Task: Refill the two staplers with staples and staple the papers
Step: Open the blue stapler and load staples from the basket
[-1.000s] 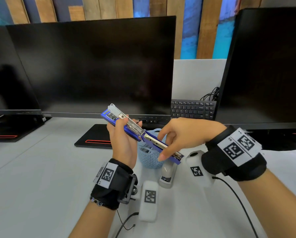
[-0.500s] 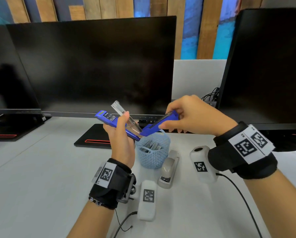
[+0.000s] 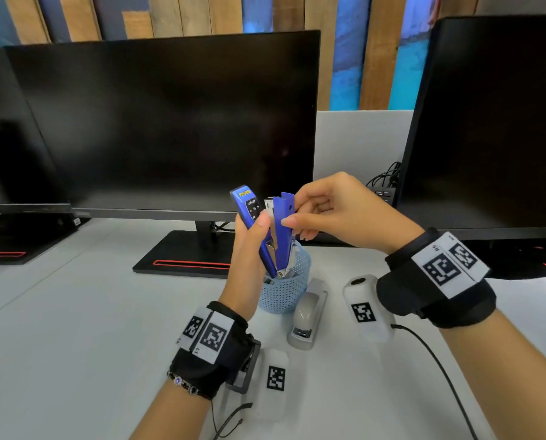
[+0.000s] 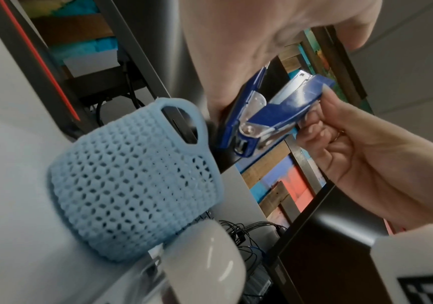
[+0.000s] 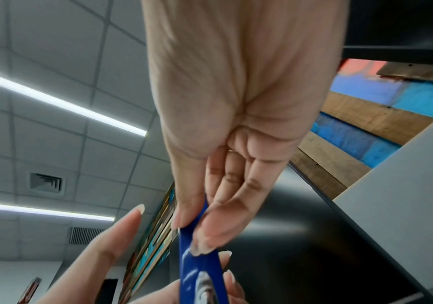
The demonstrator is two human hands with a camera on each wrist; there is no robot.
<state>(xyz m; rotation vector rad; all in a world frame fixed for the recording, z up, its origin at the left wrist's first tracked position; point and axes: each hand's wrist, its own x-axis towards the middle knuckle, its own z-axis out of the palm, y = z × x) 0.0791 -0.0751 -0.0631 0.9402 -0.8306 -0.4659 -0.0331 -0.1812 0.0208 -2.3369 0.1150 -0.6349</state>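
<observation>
the blue stapler (image 3: 267, 230) is held upright above the counter (image 3: 75, 312), hinge end down, probably so its halves can be swung together. its lower half is gripped by the left hand (image 3: 249, 249); the free end of the other half is pinched between thumb and fingers of the right hand (image 3: 335, 211). just below the hands stands a blue basket (image 3: 286, 290), with a grey stapler (image 3: 306, 315) lying beside it, within reach.
</observation>
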